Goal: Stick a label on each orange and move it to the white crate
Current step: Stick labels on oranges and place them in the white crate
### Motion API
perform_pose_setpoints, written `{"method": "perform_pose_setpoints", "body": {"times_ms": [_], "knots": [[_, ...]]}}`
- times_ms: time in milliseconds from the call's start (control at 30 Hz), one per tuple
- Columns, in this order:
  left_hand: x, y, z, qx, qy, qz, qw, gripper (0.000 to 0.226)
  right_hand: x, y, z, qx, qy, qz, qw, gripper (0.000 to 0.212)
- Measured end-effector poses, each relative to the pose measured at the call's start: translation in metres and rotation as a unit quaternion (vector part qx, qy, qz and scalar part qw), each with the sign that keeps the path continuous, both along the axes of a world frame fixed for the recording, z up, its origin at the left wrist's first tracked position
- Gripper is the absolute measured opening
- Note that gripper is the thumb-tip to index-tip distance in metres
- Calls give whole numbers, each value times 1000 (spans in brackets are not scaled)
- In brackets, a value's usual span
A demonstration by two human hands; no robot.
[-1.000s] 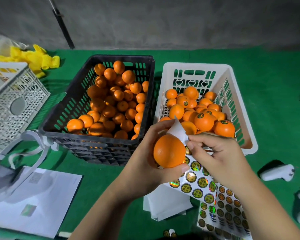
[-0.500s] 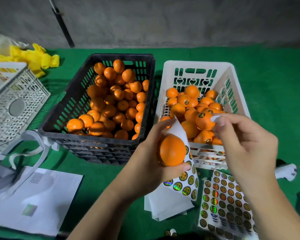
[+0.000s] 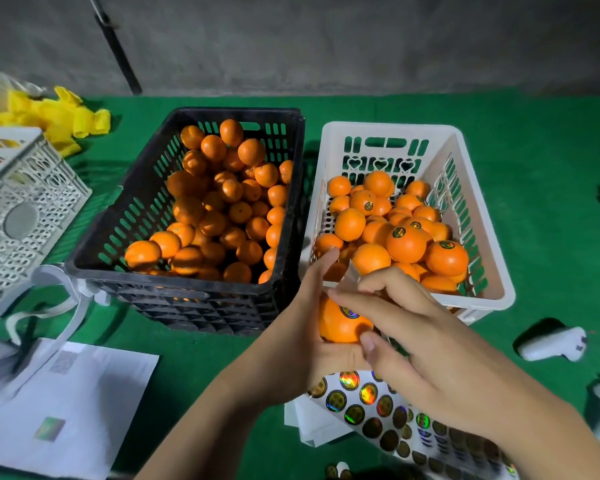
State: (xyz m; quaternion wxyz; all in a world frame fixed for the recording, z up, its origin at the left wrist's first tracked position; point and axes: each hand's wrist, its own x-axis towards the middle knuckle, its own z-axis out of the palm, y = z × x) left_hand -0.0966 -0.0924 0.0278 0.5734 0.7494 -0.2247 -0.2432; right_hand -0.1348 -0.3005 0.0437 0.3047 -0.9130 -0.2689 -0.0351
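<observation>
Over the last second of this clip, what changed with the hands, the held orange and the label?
The right hand, which had lifted away over the white crate, came back down onto the orange. That orange now carries a label on top that was not there before. The left hand kept gripping the orange, with the sticker sheet under it. Both crates and their oranges stayed put.

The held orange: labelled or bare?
Labelled. A round sticker sits on the orange gripped by the left hand.
</observation>
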Motion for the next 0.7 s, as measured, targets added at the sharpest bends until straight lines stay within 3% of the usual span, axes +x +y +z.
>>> {"method": "perform_pose_setpoints", "body": {"times_ms": [167,467,700], "knots": [[3,0,0,63,-48,45,996,121,2,1,0,48,-3,-36,998,33],[2,-3,0,44,-41,63,996,116,1,6,-5,121,-22,-73,990,15],[-3,-8,6,136,-179,90,970,109,2,4,0,137,30,-75,987,5]]}}
